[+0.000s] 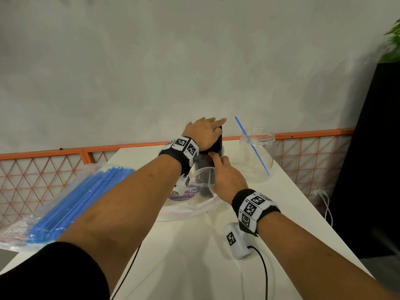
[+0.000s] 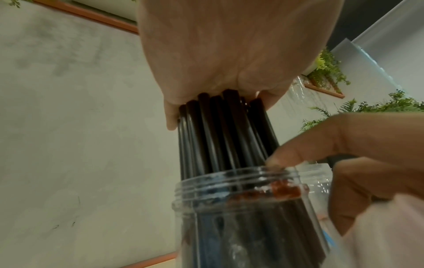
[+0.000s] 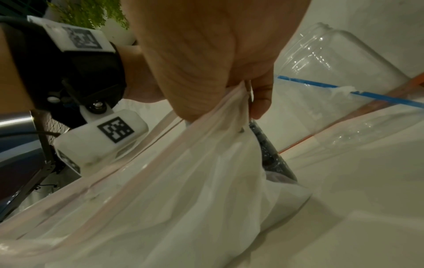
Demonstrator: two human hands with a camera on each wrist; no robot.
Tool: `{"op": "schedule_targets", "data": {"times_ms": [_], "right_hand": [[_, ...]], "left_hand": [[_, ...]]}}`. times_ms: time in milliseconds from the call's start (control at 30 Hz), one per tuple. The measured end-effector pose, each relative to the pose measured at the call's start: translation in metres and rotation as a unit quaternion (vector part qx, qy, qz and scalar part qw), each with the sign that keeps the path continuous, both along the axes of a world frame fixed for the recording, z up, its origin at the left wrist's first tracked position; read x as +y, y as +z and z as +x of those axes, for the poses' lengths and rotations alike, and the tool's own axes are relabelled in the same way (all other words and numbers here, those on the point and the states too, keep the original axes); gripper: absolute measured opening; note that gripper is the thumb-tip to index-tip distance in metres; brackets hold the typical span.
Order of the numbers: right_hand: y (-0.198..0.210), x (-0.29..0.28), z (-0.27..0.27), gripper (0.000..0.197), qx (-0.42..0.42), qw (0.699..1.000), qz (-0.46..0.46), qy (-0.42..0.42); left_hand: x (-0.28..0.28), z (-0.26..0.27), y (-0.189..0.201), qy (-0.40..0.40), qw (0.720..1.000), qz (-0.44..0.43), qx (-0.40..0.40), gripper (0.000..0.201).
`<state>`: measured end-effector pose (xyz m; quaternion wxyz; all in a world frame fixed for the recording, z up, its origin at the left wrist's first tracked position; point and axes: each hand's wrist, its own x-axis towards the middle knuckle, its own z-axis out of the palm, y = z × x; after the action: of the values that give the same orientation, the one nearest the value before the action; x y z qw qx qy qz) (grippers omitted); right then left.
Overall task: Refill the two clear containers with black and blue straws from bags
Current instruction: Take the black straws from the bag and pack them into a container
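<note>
A bundle of black straws stands upright in a clear container at the far end of the white table. My left hand caps the straws' tops, thumb and fingers curled down their sides. My right hand pinches the rim of an emptied clear zip bag, and its index finger touches the container's mouth. To the right stands a second clear container holding one blue straw.
A bag full of blue straws lies at the table's left edge. An orange mesh fence runs behind the table, below a grey wall. A black cabinet with a plant stands at the right.
</note>
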<state>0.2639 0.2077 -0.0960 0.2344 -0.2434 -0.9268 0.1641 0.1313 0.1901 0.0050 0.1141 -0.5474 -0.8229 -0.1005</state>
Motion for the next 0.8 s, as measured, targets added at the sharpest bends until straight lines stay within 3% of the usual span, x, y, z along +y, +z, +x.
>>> {"op": "schedule_targets", "data": {"times_ms": [233, 333, 433, 533, 567, 600, 633, 700, 800], "right_hand": [[-0.006, 0.002, 0.021, 0.091, -0.062, 0.997, 0.037, -0.003], [-0.006, -0.003, 0.038, 0.091, -0.097, 0.994, 0.044, 0.004], [-0.003, -0.006, 0.058, 0.079, -0.117, 0.992, 0.037, 0.041], [0.005, -0.009, 0.077, 0.071, -0.182, 0.979, 0.022, 0.083], [0.009, -0.012, 0.083, 0.063, -0.220, 0.971, 0.028, 0.093], [0.013, -0.015, 0.087, 0.055, -0.256, 0.961, 0.035, 0.101], [0.018, -0.020, 0.090, 0.053, -0.283, 0.952, 0.033, 0.109], [0.027, -0.033, 0.086, 0.058, -0.278, 0.952, -0.002, 0.130], [0.027, -0.052, 0.067, 0.054, -0.251, 0.957, 0.025, 0.143]], "left_hand": [[-0.001, 0.002, -0.002, 0.026, 1.000, -0.004, -0.003, 0.050], [-0.010, 0.011, 0.005, 0.032, 0.998, -0.009, -0.046, 0.056], [-0.035, 0.022, 0.009, 0.022, 0.992, 0.110, -0.063, 0.056], [-0.077, 0.033, -0.007, 0.009, 0.964, 0.256, -0.068, 0.019], [-0.093, 0.035, -0.015, 0.019, 0.967, 0.238, -0.091, 0.013], [-0.106, 0.036, -0.026, 0.032, 0.982, 0.160, -0.098, 0.016], [-0.118, 0.038, -0.037, 0.046, 0.994, 0.038, -0.095, 0.022], [-0.135, 0.043, -0.058, 0.064, 0.980, -0.159, -0.103, 0.042], [-0.156, 0.053, -0.079, 0.050, 0.956, -0.246, -0.152, 0.053]]}}
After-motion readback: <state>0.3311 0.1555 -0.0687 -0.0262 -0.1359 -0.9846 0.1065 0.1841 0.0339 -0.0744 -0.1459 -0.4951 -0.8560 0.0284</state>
